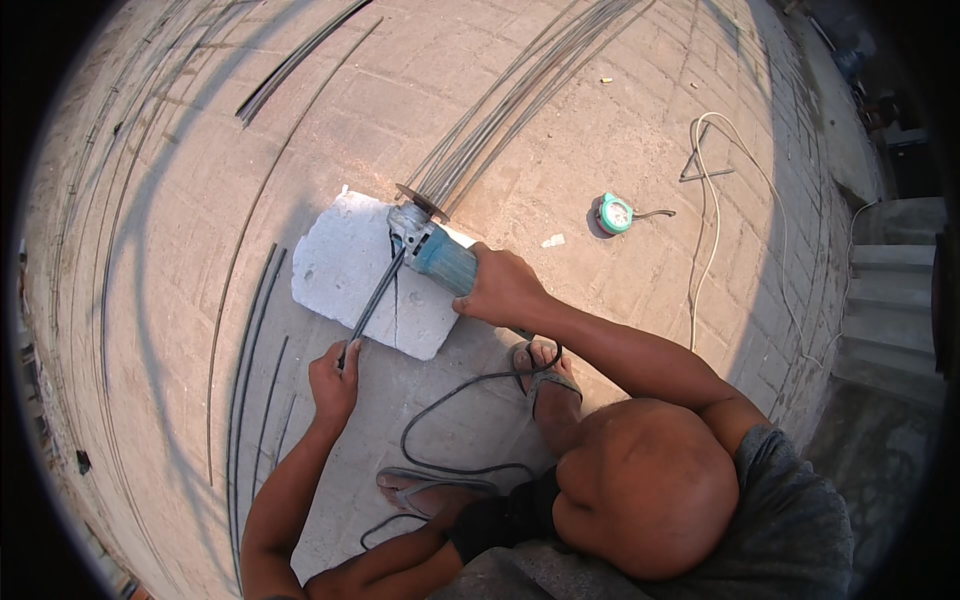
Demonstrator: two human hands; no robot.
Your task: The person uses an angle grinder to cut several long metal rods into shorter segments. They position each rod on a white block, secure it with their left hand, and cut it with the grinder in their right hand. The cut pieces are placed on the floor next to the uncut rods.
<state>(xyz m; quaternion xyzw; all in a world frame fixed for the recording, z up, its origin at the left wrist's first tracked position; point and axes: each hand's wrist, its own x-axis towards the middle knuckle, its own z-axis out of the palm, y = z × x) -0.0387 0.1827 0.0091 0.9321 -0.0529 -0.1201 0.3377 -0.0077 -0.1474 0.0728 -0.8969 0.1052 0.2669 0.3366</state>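
Note:
My right hand (505,288) is closed around the blue body of an angle grinder (442,258). The grinder's thin disc (423,203) sits at its far end, close to the near ends of a bundle of long steel rods (475,130). My left hand (335,385) is closed on a few thin dark rods (374,300), which slant up over a pale slab (340,260) to the grinder's head. Their far ends are hidden by the grinder head, so whether the disc touches any rod I cannot tell.
More rods (255,350) lie along the left. A black cord (430,408) loops beside my sandalled feet (548,368). To the right are a green tape measure (614,214), a pale cable (712,240) and a bent rod triangle (706,177). Pale steps (895,290) stand at the far right.

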